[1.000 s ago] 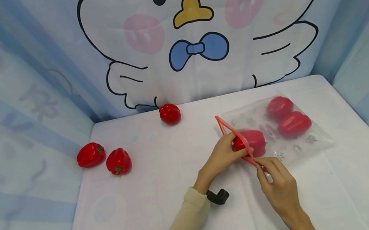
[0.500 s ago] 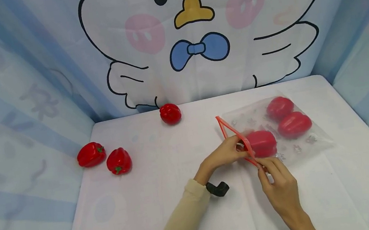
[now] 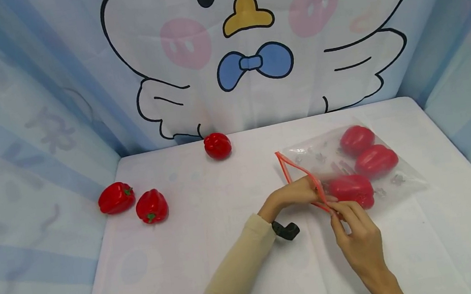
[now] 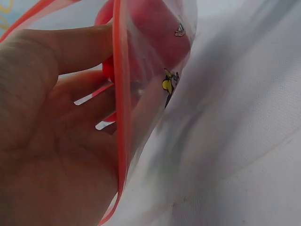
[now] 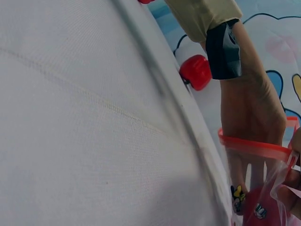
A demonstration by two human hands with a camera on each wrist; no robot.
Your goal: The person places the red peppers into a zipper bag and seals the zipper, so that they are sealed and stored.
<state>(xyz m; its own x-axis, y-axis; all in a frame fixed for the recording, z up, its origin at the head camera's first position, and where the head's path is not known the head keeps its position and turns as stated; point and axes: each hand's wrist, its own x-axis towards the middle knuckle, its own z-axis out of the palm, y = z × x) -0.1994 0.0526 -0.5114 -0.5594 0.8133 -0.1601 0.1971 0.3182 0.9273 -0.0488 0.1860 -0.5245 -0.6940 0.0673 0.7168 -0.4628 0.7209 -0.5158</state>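
L hand (image 3: pixel 297 191) w/in gaping bag (image 3: pixel 322 148) — R hand (image 3: pixel 360 236) pinches rim (image 4: pixel 122 94).

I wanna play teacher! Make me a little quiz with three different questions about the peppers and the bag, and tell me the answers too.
1. Count: How many red peppers lie outside the clear bag?

2. True or false: The left hand reaches in through the bag's opening.

3. Fill in the gap: The ____ hand pinches the bag's orange-red edge.

Key:
1. Three; three more are inside the bag.
2. True; it goes in past the orange-red edge.
3. Right; the right hand holds the edge at the near corner of the opening.
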